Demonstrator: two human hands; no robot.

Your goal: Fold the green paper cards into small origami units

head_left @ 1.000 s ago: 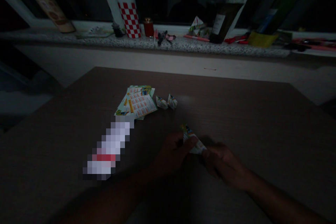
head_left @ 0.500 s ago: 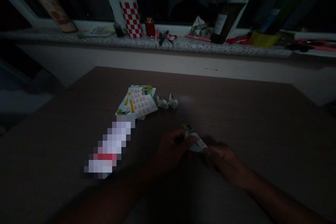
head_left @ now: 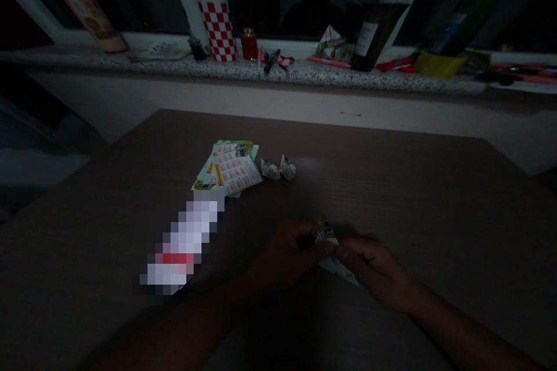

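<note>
Between my hands is a partly folded piece of printed paper (head_left: 328, 237), its lower corner sticking out below my fingers. My left hand (head_left: 293, 249) pinches it from the left, thumb on top. From the right, my right hand (head_left: 372, 261) pinches the same paper, its thumb close to the left thumb. The fingers under the paper are hidden. Beyond my hands stand two small folded paper shapes (head_left: 278, 168). To their left lies a loose pile of printed paper sheets (head_left: 237, 171), with rows of small boxes on the top one.
A blurred-out bright long object (head_left: 187, 243) lies left of my forearm on the brown table (head_left: 413, 185). Behind the table, a granite windowsill (head_left: 304, 75) carries a red-and-white checkered bottle (head_left: 220, 29), a red jar (head_left: 249, 45), a dark container (head_left: 369, 37) and other small items.
My left hand has shifted right, nearer my right hand. The paper has turned, and its lower corner now points down to the right beneath the fingers.
</note>
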